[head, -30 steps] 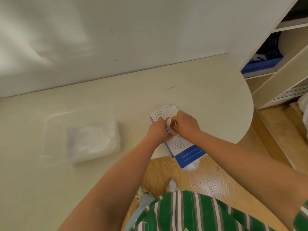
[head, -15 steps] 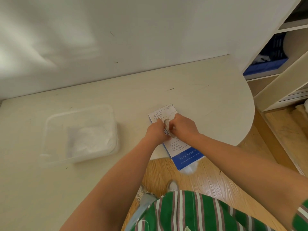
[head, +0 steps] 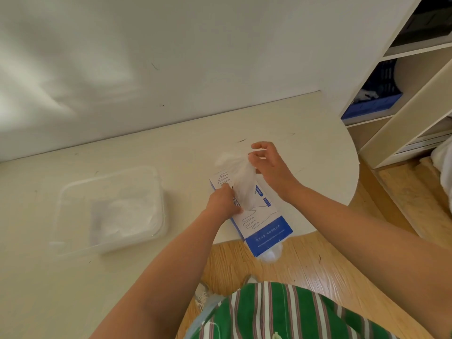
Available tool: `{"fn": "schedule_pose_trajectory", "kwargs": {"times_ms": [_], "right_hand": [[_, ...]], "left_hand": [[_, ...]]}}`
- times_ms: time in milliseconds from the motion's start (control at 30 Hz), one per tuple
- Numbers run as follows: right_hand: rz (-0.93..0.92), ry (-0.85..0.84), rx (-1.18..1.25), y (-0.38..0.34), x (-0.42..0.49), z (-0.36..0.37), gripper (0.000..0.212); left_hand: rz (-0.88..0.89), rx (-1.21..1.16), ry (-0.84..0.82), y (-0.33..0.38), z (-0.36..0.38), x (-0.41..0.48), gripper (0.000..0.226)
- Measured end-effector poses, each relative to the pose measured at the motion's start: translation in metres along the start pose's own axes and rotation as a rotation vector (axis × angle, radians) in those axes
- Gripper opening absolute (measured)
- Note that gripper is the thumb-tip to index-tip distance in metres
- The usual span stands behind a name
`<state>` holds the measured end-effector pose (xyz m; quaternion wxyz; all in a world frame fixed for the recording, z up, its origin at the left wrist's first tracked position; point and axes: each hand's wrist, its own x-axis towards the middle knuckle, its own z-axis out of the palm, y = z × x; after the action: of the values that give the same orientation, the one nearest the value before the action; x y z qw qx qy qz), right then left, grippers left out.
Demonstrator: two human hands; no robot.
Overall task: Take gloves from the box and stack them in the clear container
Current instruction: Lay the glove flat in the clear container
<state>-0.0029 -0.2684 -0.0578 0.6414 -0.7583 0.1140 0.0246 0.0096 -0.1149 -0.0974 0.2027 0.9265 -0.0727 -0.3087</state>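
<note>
Table (head: 122,277): pale top fills the left and centre of the frame, with its rounded end at centre right. Wood floor shows below it.

Clear container (head: 160,182): centre left on the table, well apart from the box. It holds a flat white stack of gloves (head: 127,214) low against its right side.

Box (head: 266,228): blue and white, centre frame, lying flat and aslant. Its lower end overhangs the table edge, and a puff of white film bulges from that end.

Right hand (head: 269,165): just above the box. Thumb and fingertips pinch the upper edge of a glove, the other fingers loosely arched.

Left hand (head: 221,201): at the box's left edge beside the slot, fingers bent down against the box top. Whether they clasp the box or the glove's tail is hidden, so I cannot tell.

Glove (head: 238,172): thin translucent film drawn up out of the slot. It is gathered and crumpled between the two hands, its lower part over the box top.

Handling, as judged:
- The glove is near weightless, limp and probably slippery, and likely to cling to its neighbours and drag a second one out.
- It will not hold a shape, so it wants spreading before it lies flat on the stack.
- Best hold is a pinch at the cuff edge, as the right hand has it, with the box steadied because it looks light and half off the table.
- Film this thin may tear if yanked.
</note>
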Motion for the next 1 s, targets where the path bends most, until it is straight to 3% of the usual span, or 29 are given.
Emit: {"fn": "schedule_pose_trajectory", "kwargs": {"times_ms": [67, 100, 167, 233, 433, 500, 600, 700, 767, 867, 1000], "right_hand": [[0.207, -0.062, -0.079, 0.005, 0.001, -0.002, 0.072], [0.291, -0.1, -0.136, 0.008, 0.0, -0.002, 0.079], [0.343, -0.179, -0.274, 0.017, -0.001, -0.001, 0.068], [0.274, -0.176, -0.322, 0.019, -0.005, 0.001, 0.052], [0.018, -0.06, 0.117, -0.013, -0.006, -0.005, 0.018], [0.02, -0.108, 0.141, -0.016, -0.004, -0.01, 0.008], [0.085, -0.282, 0.126, -0.012, -0.005, -0.015, 0.02], [0.146, -0.427, 0.078, -0.013, -0.012, -0.013, 0.018], [0.174, -0.492, 0.071, -0.015, -0.013, -0.007, 0.015], [0.217, -0.544, 0.05, -0.018, -0.012, 0.001, 0.011], [0.152, -0.597, 0.103, -0.024, -0.005, 0.015, 0.045]], "left_hand": [[-0.002, 0.008, -0.001, 0.0, 0.001, -0.001, 0.054], [0.0, 0.01, -0.001, 0.0, 0.001, -0.001, 0.054], [0.006, 0.004, 0.0, -0.001, 0.001, -0.001, 0.053], [0.012, 0.003, 0.004, -0.002, 0.003, -0.002, 0.053], [0.03, 0.007, -0.015, -0.004, 0.002, -0.003, 0.057], [0.049, -0.052, -0.029, -0.006, -0.001, -0.004, 0.041], [0.035, -0.396, 0.037, -0.012, -0.013, -0.006, 0.011], [-0.051, -1.102, 0.165, -0.011, -0.034, -0.015, 0.029], [-0.013, -1.378, 0.131, -0.012, -0.051, -0.022, 0.047], [0.173, -1.195, -0.025, -0.017, -0.067, -0.031, 0.069], [0.295, -0.978, 0.219, -0.026, -0.068, -0.038, 0.021]]}}
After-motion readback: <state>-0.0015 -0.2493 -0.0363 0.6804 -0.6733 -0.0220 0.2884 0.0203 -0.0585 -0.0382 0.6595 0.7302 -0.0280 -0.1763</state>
